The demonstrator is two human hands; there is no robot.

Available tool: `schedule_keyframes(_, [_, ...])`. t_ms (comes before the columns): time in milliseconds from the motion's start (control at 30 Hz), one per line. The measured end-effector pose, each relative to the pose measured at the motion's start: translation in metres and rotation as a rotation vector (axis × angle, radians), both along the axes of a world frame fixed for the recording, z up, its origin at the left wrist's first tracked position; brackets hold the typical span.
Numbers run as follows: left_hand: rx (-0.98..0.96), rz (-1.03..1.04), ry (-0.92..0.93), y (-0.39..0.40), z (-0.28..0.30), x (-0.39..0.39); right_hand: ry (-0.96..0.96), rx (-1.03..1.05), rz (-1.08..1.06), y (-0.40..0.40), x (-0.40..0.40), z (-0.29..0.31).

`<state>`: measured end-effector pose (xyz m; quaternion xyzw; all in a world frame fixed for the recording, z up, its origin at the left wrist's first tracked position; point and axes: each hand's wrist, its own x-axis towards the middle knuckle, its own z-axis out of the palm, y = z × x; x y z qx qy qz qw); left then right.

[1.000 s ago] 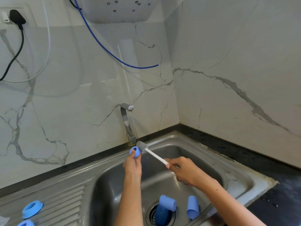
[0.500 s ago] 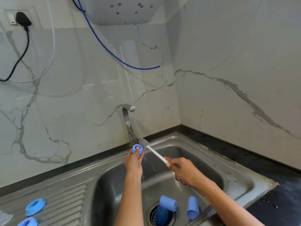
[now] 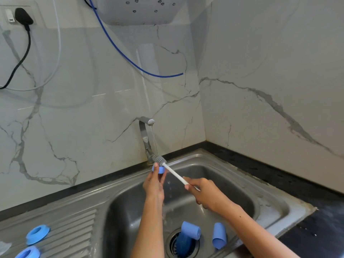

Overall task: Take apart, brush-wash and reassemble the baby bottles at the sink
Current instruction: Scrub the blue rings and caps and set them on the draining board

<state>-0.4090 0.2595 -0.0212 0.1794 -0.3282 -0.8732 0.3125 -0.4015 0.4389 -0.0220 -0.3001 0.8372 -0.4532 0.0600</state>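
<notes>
Since a moment ago the blue ring (image 3: pixel 158 169) has turned in my left hand (image 3: pixel 154 185): its opening faced me then, and now it lies tipped so I see its side. My left grip pinches it from below, fingers curled round its edge, under the thin stream from the tap (image 3: pixel 147 138) at the far rim of the sink (image 3: pixel 242 183). My right hand (image 3: pixel 202 192) is clamped on the white handle of the bottle brush (image 3: pixel 174 173), whose grey bristle head touches the ring's top. The ring is plain light blue plastic, small and round. Counting blue parts: one ring in my hand, two rings (image 3: pixel 37 234) on the ribbed drainer at the near left, and two tube-shaped bottle pieces (image 3: pixel 219 235) lying in the basin, one over the drain and one just right of it. One brush, one tap.
</notes>
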Motion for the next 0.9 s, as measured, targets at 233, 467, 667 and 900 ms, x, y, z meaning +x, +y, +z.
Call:
schedule_keyframes(233, [0.186, 0.03, 0.023, -0.009, 0.0, 0.002, -0.093, 0.005, 0.077, 0.018, 0.005, 0.003])
schedule_keyframes(467, [0.26, -0.18, 0.031, 0.002, -0.002, -0.005, 0.048, 0.031, -0.022, 0.0, -0.003, -0.001])
schedule_keyframes(667, [0.299, -0.082, 0.006, -0.012, -0.003, 0.001, -0.057, 0.047, 0.061, 0.013, 0.003, 0.001])
schedule_keyframes(900, [0.226, -0.206, 0.056, -0.009, -0.004, -0.006, 0.046, 0.041, -0.057, 0.003, -0.002, 0.001])
